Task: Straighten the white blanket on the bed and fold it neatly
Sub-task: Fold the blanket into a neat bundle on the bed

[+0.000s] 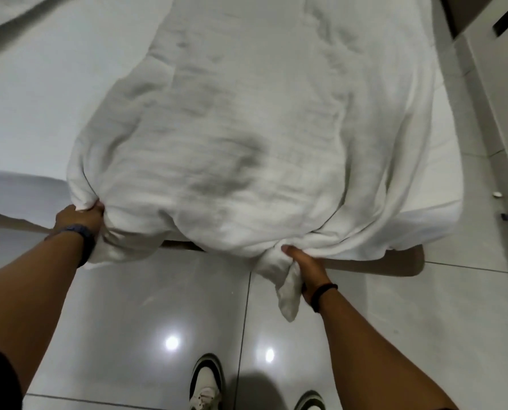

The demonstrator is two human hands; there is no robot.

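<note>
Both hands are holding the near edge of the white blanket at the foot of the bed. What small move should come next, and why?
Probably move the two hands apart and pull the edge taut toward the body. The left hand and right hand each grip a bunched corner of the white blanket, which lies wrinkled and narrowed along the bed, one end drooping toward the floor. Spreading should flatten it before folding.

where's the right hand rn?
In the head view the right hand is low and right of centre, at the foot edge of the bed, gripping a bunched corner of the white blanket above the tiled floor.
</note>
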